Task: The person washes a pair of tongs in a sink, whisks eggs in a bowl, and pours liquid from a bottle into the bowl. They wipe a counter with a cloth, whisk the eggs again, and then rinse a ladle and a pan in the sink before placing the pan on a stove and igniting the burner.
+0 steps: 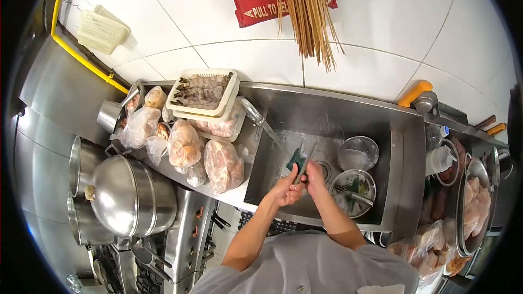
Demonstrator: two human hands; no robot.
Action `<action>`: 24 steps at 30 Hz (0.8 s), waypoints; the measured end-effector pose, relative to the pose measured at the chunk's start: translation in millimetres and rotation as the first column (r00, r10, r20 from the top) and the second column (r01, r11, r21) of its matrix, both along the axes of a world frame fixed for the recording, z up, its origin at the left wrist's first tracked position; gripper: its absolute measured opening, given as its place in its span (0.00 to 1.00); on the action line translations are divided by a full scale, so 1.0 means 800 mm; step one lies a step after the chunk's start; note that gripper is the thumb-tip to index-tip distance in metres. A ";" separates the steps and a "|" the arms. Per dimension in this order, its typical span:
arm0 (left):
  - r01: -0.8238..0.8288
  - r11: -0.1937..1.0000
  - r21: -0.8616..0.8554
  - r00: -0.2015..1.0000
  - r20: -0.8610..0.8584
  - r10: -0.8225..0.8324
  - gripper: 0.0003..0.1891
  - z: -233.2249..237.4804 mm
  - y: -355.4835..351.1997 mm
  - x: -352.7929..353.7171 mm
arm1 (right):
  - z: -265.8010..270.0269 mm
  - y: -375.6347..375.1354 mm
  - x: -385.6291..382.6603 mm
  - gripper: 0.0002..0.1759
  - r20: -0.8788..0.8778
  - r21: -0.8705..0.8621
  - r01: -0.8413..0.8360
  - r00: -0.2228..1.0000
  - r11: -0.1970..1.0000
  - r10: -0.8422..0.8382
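Slim metal utensil [311,152], clamped over the sink [327,113] by left hand [287,189] and right hand [313,177], brought together, forearms converging; it looks grey, narrow, tilted; crumpled dark-green cloth [296,159] sits at the left thumb.

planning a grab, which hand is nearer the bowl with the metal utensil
Right. The right hand is just left of the bowl; the left hand is farther left.

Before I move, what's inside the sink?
In the sink: a round bowl, a second bowl holding metal utensils, and a drain partly behind the right hand. The sink floor beneath both bowls is covered, so I can't see it.
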State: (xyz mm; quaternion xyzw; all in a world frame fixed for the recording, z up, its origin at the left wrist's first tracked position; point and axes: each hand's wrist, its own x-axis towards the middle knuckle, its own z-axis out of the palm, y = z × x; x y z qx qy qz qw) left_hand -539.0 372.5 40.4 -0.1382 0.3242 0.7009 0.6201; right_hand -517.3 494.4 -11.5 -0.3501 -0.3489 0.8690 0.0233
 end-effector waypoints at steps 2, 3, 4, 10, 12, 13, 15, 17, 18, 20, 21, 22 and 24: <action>-0.001 1.000 -0.028 1.000 0.017 0.002 0.26 -0.003 -0.001 0.011 | -0.005 0.020 -0.019 0.10 0.005 0.075 -0.017 1.000 0.997 0.016; -0.008 0.998 -0.055 1.000 -0.017 0.007 0.26 0.000 0.001 0.016 | -0.011 0.033 -0.032 0.10 -0.008 0.075 -0.007 1.000 0.997 0.007; 0.003 0.997 -0.072 1.000 -0.010 -0.004 0.26 0.005 -0.001 0.019 | -0.014 0.040 -0.040 0.11 -0.035 0.078 0.006 0.999 0.997 -0.004; -0.012 1.000 0.001 0.999 0.048 0.012 0.26 -0.003 -0.005 0.020 | -0.008 0.009 -0.036 0.09 -0.050 0.034 0.074 0.996 0.997 -0.073; -0.006 1.000 -0.007 0.999 0.036 0.006 0.26 0.002 -0.006 0.022 | -0.015 0.023 -0.042 0.09 -0.054 0.052 0.102 0.994 0.993 -0.100; 0.001 1.000 -0.002 1.000 0.024 -0.001 0.26 0.005 -0.007 0.020 | -0.010 0.016 -0.043 0.08 -0.005 0.100 0.169 0.985 0.980 -0.170; 0.043 0.999 0.003 0.999 0.033 -0.043 0.26 0.015 -0.012 0.024 | 0.010 0.005 -0.017 0.08 0.003 0.051 0.144 0.990 0.988 -0.144; 0.015 0.999 0.035 1.000 0.013 -0.015 0.26 0.018 -0.010 0.016 | 0.024 -0.011 -0.001 0.08 -0.032 0.050 0.101 0.994 0.994 -0.100; 0.000 0.999 0.048 1.000 0.021 -0.001 0.26 0.017 -0.011 0.023 | 0.028 -0.009 -0.002 0.09 -0.006 0.082 0.053 0.999 0.995 -0.053; -0.038 0.999 -0.027 0.999 -0.022 0.037 0.26 0.027 -0.007 0.030 | 0.038 0.007 -0.012 0.09 0.044 0.148 -0.042 0.998 0.988 0.036; -0.033 0.999 -0.015 0.999 -0.017 0.032 0.26 0.026 -0.011 0.033 | 0.035 0.004 -0.007 0.08 0.037 0.136 0.013 0.999 0.991 -0.018; -0.029 1.000 -0.002 0.999 -0.021 0.029 0.26 0.026 -0.013 0.032 | 0.030 0.001 -0.010 0.08 0.023 0.125 0.067 0.997 0.990 -0.071; 0.006 0.999 0.040 1.000 -0.004 -0.006 0.26 0.021 -0.022 0.036 | 0.022 -0.002 -0.022 0.07 -0.013 0.104 0.177 0.984 0.979 -0.177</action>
